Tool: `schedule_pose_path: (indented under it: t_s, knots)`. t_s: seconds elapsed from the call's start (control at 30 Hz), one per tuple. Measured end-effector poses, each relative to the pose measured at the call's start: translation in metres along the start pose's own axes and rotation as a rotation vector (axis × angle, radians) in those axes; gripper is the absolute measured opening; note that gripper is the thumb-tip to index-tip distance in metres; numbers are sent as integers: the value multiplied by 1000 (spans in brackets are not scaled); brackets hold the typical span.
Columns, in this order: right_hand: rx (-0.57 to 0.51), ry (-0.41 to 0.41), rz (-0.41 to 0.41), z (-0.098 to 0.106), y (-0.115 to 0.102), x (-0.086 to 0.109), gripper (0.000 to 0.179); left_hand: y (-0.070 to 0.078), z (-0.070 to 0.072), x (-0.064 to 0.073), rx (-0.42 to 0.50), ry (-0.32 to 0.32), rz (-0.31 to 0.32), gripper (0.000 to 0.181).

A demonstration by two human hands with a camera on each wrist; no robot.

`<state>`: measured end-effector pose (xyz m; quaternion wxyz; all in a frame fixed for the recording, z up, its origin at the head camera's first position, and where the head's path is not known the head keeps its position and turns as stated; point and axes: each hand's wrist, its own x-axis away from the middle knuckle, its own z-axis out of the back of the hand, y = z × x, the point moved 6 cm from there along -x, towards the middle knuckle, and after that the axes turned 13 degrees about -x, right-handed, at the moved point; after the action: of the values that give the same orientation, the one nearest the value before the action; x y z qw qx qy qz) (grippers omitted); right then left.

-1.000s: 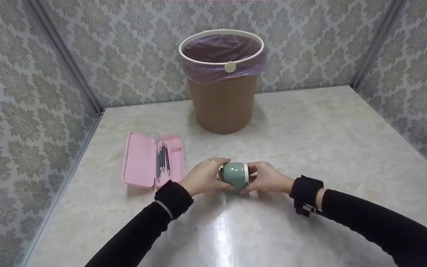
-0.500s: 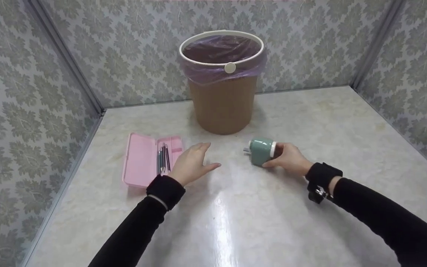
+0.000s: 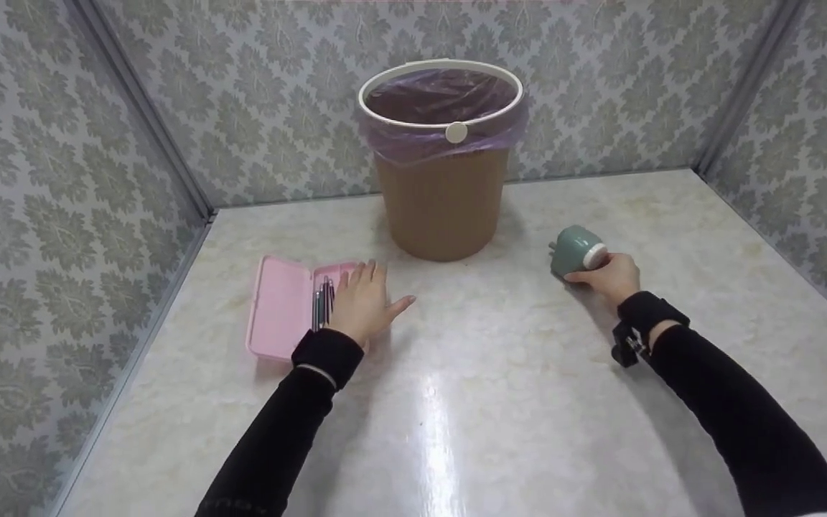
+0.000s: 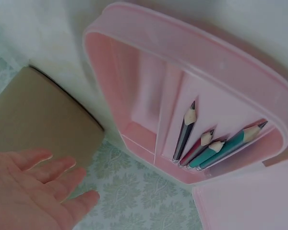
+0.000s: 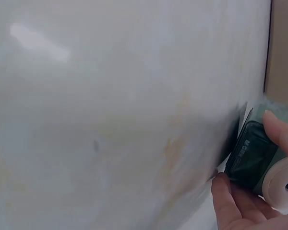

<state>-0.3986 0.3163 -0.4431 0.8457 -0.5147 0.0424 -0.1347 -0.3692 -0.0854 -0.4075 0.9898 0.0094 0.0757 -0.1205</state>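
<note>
My right hand grips a green pencil sharpener with a white round end, at the right of the table. The right wrist view shows the sharpener's dark see-through drawer between thumb and fingers; I cannot tell whether its base touches the table. My left hand, fingers straight and thumb spread, is over the right part of an open pink pencil case and hides some of it. Several pencils lie in the case; the left wrist view shows their sharpened tips, with the left hand apart from them.
A brown bin with a purple liner and a cream rim stands at the back middle. Patterned wall panels close off the table at the back and both sides.
The left hand has let go of the sharpener and moved left over the pencil case. Still holding the sharpener, the right hand has carried it right and toward the back.
</note>
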Motion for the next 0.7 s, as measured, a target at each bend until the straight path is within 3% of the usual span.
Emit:
schedule_pose_path:
  t_s: [0.27,0.57,0.7]
  knots:
    - [40,140,-49,10,4,-4,78,4,-6,-6,-2,-4,30,87]
    - [51,202,-60,9,6,-1,81,8,-12,-14,-32,-19,20,87]
    - [61,182,-60,6,8,-3,86,6,-14,-16,-50,-18,24,86]
